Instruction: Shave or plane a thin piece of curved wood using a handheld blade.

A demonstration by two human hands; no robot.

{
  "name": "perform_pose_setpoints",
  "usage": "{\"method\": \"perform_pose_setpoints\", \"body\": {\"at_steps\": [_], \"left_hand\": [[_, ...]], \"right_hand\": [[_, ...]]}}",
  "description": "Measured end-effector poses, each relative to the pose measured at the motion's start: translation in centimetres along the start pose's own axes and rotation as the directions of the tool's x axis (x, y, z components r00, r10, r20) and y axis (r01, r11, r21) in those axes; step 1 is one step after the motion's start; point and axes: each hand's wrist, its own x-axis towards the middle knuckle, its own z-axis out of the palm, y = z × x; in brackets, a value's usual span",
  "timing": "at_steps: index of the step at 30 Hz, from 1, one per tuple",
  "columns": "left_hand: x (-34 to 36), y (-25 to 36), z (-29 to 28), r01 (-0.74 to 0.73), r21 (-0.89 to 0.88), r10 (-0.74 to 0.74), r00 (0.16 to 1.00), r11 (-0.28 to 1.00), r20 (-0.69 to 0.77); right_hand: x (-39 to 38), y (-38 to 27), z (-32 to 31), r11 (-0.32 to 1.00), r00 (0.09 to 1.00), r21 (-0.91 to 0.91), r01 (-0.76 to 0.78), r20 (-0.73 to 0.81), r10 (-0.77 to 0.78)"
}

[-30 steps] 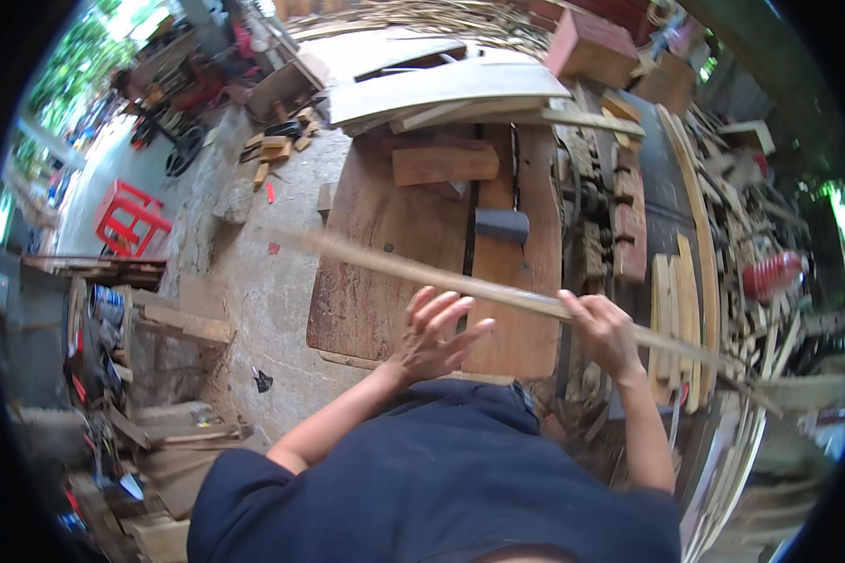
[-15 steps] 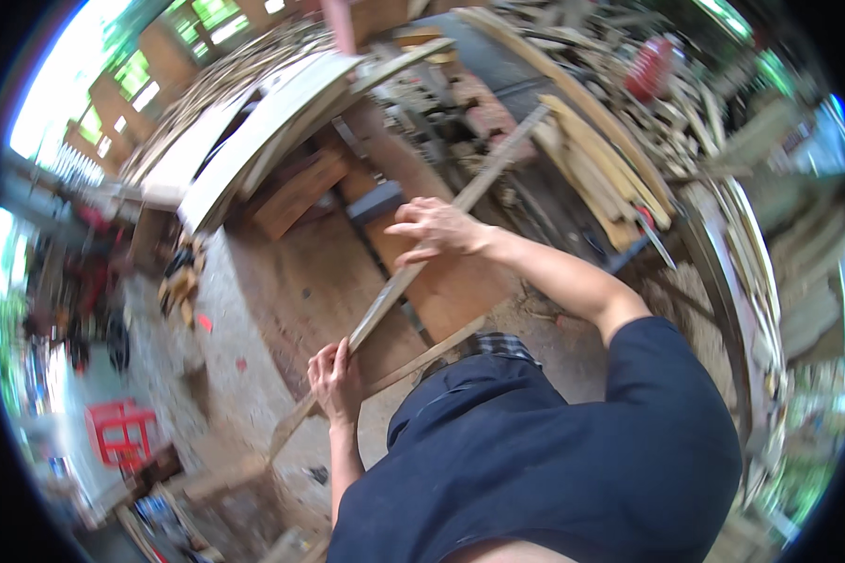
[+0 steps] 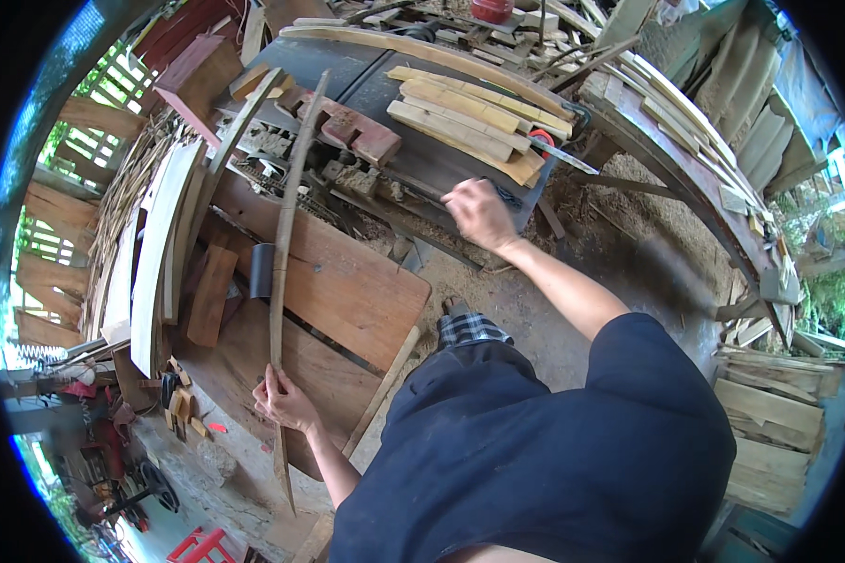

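A long, thin wooden strip point(image 3: 289, 216) slants up from my left hand point(image 3: 286, 402), whose fingers pinch it near its lower end. It crosses above a brown wooden bench point(image 3: 347, 286) made of wide boards with a gap between them. My right hand point(image 3: 482, 214) is off the strip, over the near edge of a dark machine table point(image 3: 418, 169). Its fingers look loosely curled but are smeared by motion, so their grip is unclear. Just beyond it lies a stack of pale wooden slats point(image 3: 460, 117), beside a handsaw point(image 3: 563, 155) with a red part at its handle.
A dark grey cylinder point(image 3: 262, 270) and a wooden block point(image 3: 213, 296) rest on the bench. Curved boards point(image 3: 164, 263) lean at its left. Reddish blocks point(image 3: 361, 136) sit on the machine. At right stands a long bench point(image 3: 671, 155) bearing strips, with sawdust on the floor point(image 3: 620, 225).
My right hand has let go of the strip and moved right and away, toward the slats. The strip has swung more upright in my left hand. The whole view has turned.
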Motion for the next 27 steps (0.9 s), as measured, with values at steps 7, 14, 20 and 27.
{"method": "perform_pose_setpoints", "body": {"at_steps": [7,14,20,27], "left_hand": [[0.2,0.0,1.2,0.012,0.070,-0.007,0.997,0.997,-0.072],[-2.2,2.0,-0.8,0.012,0.038,-0.009,0.998,0.999,-0.068],[-4.1,4.3,-2.4,0.123,-0.050,-0.125,0.991,0.991,-0.053],[-5.8,3.4,-4.1,0.227,0.028,-0.226,0.973,0.973,-0.045]], "right_hand": [[-3.0,9.4,-1.8,0.971,0.980,-0.131,-0.199,-0.020,0.198],[-0.9,8.0,0.6,0.911,0.987,-0.409,-0.047,0.121,0.106],[0.0,9.9,1.4,0.916,0.934,-0.400,0.014,0.332,0.131],[-4.2,10.3,0.3,0.901,0.875,0.028,-0.434,0.251,0.414]]}}
